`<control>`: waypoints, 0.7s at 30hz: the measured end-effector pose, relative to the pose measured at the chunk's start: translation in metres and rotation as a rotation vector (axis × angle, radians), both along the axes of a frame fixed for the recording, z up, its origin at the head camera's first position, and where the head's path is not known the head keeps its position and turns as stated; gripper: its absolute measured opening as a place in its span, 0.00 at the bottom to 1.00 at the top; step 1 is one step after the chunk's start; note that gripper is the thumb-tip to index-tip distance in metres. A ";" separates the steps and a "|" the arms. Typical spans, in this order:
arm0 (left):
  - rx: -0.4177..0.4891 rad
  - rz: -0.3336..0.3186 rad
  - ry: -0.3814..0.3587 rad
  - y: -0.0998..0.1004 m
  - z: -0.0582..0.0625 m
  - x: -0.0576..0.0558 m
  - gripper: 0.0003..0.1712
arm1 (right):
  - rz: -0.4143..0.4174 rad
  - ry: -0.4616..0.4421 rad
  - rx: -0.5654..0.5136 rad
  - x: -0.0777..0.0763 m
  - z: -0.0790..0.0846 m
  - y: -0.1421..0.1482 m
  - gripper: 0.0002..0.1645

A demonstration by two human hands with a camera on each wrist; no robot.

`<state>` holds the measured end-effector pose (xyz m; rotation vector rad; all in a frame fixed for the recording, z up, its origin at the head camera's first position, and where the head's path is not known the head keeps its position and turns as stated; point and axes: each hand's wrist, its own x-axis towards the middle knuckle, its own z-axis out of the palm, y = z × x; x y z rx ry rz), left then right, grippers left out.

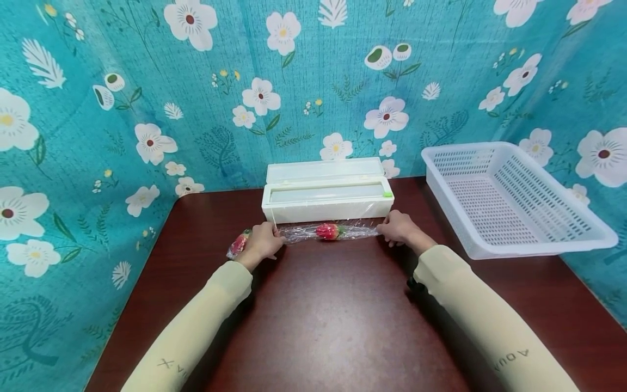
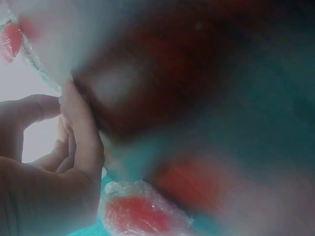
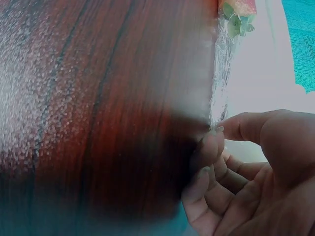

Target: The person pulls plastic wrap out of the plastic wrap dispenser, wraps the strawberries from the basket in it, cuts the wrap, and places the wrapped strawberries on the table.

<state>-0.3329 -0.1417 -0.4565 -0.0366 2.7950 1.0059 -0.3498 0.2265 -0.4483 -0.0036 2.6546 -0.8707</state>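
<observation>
A strip of clear cling film [image 1: 300, 234] stretches between the two hands in front of the white wrap box. Near its middle, a red fruit [image 1: 329, 231] with a green leafy end [image 3: 239, 25] lies in the film. My left hand [image 1: 264, 242] pinches the film's left end between thumb and fingers. At the right end, my right hand [image 1: 398, 227] pinches the film between thumb and forefinger [image 3: 210, 142], its other fingers curled below. Just left of my left hand is another red fruit [image 1: 238, 245], wrapped in film [image 2: 138, 209].
The long white cling film box [image 1: 328, 211] stands at the table's back edge with its lid [image 1: 323, 170] raised. A white slotted plastic basket [image 1: 534, 249] sits at the right. Flowered teal cloth [image 1: 313, 81] hangs behind the dark wooden table [image 1: 313, 316].
</observation>
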 end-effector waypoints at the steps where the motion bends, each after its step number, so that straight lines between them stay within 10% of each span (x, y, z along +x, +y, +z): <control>1: -0.007 0.002 -0.003 0.000 0.000 0.000 0.14 | 0.000 0.003 0.000 0.000 0.000 0.000 0.18; 21: 0.016 -0.033 -0.041 -0.012 0.011 0.010 0.18 | -0.020 0.058 -0.067 0.006 0.006 0.011 0.13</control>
